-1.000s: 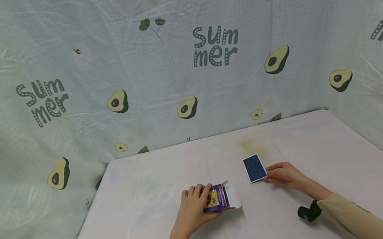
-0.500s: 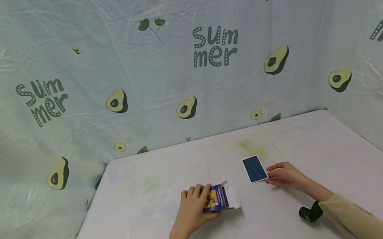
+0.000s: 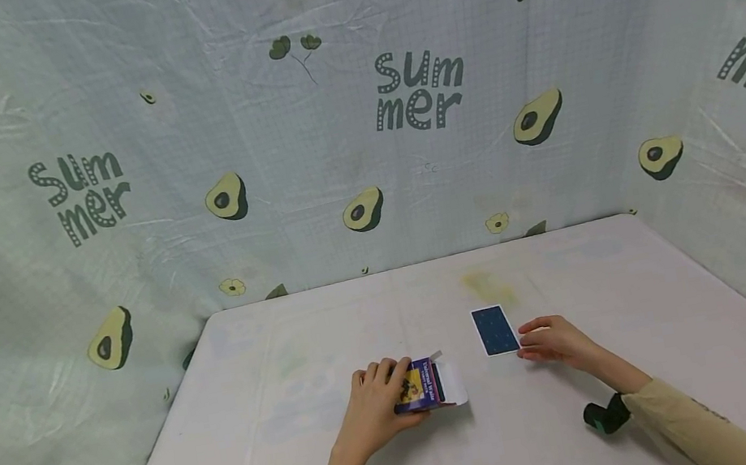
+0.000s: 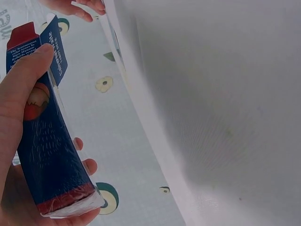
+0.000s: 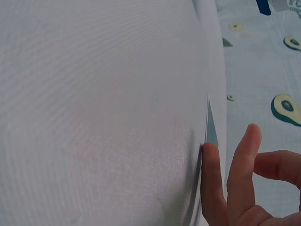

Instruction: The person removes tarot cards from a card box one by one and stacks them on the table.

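My left hand (image 3: 371, 410) grips a blue-purple tarot card box (image 3: 417, 386), thumb along one side and fingers round the other. The lid flap (image 4: 55, 52) of the box stands out at the end facing right. Beyond it, a single card (image 3: 495, 330) with a dark blue back and white border lies on the table. My right hand (image 3: 556, 340) is just right of the card's near corner, fingers loosely spread. In the right wrist view a fingertip (image 5: 210, 150) is right at the edge of the card (image 5: 211, 123), seen nearly edge-on, and nothing is held between the fingers.
A white cloth covers the table (image 3: 293, 460), with a faint yellowish stain (image 3: 489, 287) behind the card. A hanging sheet (image 3: 297, 130) printed with avocados closes off the back and sides. Dark wrist cameras (image 3: 606, 415) sit under both forearms.
The right fingers have come off the card's right edge, and the card has settled flatter, its far end lower in the view. The left hand holds the box as before.
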`<state>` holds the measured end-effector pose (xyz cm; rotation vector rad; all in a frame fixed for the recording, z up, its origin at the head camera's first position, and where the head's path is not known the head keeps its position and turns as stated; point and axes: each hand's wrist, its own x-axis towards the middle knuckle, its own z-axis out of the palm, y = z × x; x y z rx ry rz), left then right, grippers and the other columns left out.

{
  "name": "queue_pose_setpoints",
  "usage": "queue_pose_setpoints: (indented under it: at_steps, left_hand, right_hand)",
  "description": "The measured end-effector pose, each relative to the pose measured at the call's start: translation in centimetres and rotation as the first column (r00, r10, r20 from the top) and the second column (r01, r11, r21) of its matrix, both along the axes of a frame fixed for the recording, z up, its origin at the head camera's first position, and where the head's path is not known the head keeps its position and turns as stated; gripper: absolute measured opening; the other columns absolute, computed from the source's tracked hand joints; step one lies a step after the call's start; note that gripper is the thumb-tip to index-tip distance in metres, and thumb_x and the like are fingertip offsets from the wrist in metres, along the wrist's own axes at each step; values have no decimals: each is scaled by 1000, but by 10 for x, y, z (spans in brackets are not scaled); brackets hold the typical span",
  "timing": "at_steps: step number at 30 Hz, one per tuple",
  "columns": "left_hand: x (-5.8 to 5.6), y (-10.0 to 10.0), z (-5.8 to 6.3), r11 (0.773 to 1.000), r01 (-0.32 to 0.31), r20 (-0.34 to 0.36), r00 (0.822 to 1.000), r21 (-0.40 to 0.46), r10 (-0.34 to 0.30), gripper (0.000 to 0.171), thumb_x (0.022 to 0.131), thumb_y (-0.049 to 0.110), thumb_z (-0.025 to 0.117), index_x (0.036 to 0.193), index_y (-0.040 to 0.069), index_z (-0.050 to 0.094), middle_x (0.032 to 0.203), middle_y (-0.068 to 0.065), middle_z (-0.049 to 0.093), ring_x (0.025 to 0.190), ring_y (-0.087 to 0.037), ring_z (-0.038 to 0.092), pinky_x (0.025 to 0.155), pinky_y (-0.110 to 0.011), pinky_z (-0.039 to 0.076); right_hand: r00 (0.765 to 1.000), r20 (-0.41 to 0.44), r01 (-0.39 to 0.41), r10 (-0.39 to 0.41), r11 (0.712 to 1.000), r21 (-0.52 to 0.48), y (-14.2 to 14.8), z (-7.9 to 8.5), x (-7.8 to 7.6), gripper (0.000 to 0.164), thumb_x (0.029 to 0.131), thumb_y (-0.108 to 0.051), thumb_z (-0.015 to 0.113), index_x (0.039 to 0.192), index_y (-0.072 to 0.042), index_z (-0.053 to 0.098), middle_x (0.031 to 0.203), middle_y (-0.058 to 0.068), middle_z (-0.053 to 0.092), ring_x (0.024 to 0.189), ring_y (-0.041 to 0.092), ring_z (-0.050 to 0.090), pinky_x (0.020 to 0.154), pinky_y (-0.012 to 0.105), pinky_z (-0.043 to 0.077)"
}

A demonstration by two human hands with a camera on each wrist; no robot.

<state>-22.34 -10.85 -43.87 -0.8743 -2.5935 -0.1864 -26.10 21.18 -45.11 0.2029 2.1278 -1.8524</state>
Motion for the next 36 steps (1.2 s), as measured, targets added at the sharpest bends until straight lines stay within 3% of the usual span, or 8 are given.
queue_pose_setpoints:
  at_steps: [12, 20, 29, 36]
  left_hand:
    - [0, -1, 2, 1000, 5, 12, 1000, -1, -5, 74, 65, 52, 73, 124, 14, 48, 104, -4, 54, 93, -20, 51, 79, -41, 38]
    - [-3, -2, 2, 999, 46, -81, 996, 19, -44, 74, 64, 55, 72, 120, 13, 48, 100, -3, 54, 87, -19, 50, 75, -38, 37]
    - [-3, 1, 5, 1000, 12, 24, 1000, -4, -12, 76, 65, 54, 71, 126, 15, 47, 105, -3, 54, 93, -19, 51, 79, -40, 38]
    - [-1, 7, 11, 1000, 25, 22, 999, 15, -25, 76, 65, 52, 72, 126, 15, 47, 106, -4, 54, 94, -21, 51, 82, -43, 38]
  right_hand:
    - [996, -83, -26, 29, 999, 35, -2, 6, 0, 45, 90, -11, 51, 123, 16, 39, 89, 6, 65, 79, 13, 66, 70, 23, 52]
    - [985, -150, -82, 88, 996, 44, -10, 19, 8, 46, 90, -15, 51, 122, 16, 39, 112, 28, 56, 84, 11, 65, 75, 26, 52]
    - [969, -201, -141, 144, 990, 31, -18, 29, 13, 47, 90, -19, 53, 120, 16, 42, 114, 28, 57, 88, 14, 65, 77, 28, 52]
    - [961, -216, -171, 174, 985, 34, -26, 39, 20, 51, 88, -26, 56, 119, 12, 44, 114, 25, 58, 91, 17, 66, 77, 29, 52]
